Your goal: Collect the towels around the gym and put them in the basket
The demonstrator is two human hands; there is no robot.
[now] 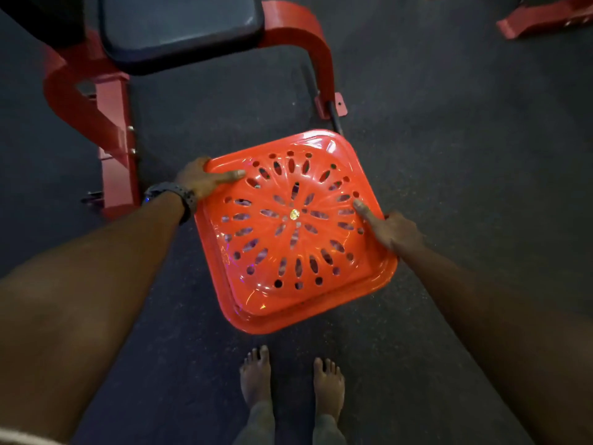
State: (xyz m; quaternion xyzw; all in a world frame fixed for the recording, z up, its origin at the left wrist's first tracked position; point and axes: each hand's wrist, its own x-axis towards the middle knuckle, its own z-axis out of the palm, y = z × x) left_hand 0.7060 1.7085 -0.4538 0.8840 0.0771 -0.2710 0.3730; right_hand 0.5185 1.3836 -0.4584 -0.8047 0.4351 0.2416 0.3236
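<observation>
1. Holding the orange basket lid (293, 231) by two opposite edges, the person stands over it in the middle of the frame; it covers the basket, whose body is hidden below it.
2. The left hand (205, 181) grips the upper left corner of the lid, thumb flat on top and the other fingers curled under the rim.
3. The right hand (390, 231) grips the right edge in the same way, thumb pressed on top, fingers out of sight under the rim.
4. The lid looks like thin, glossy plastic with many holes, so I judge it light, a little flexible and somewhat slippery.
5. The raised rim is the best place to take hold; the holes give also some grip.
6. Through the holes pale and purple patches show; whether they are towels I cannot tell.
7. A red bench (106, 101) stands at the upper left, bare feet (256, 377) at the bottom.
</observation>
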